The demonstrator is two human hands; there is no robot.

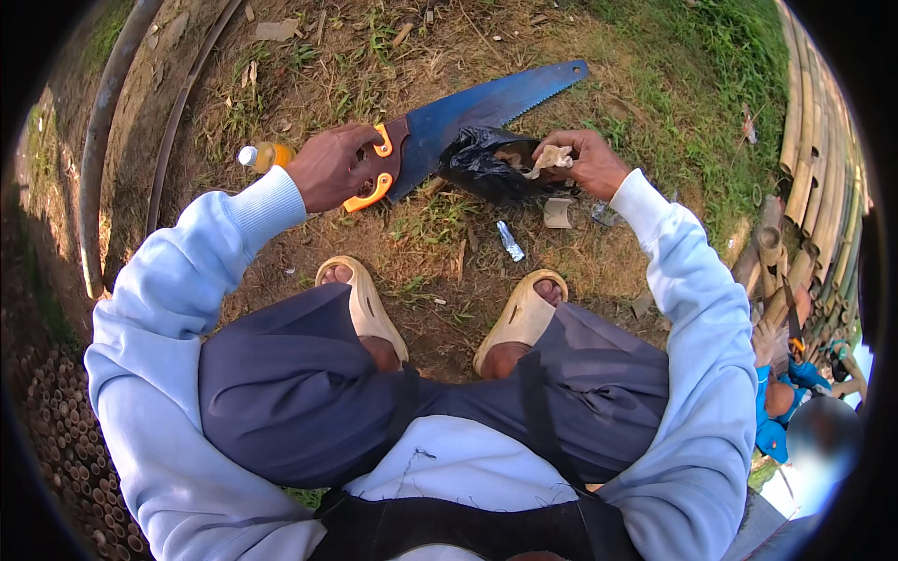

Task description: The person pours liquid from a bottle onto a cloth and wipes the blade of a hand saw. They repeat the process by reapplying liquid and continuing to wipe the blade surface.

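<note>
My left hand (pixel 329 170) is closed on the orange and brown handle of a hand saw (pixel 468 105). Its blue blade points away to the right, teeth toward me, above the grassy dirt. Pinched in the fingers of my right hand (pixel 591 161) is a crumpled, pale piece of paper or cloth (pixel 552 160); which one I cannot tell. Just left of that hand a black plastic bag (pixel 482 170) lies bunched up, partly against the saw blade. Something brownish shows in the bag's opening.
A bottle of orange liquid (pixel 268 156) lies beside my left hand. Between my feet and the bag are a silvery wrapper (pixel 510 240) and a bamboo piece (pixel 558 213). Bamboo poles (pixel 812 140) line the right; cut bamboo ends (pixel 79 449) fill the lower left. Another person (pixel 781 402) is at far right.
</note>
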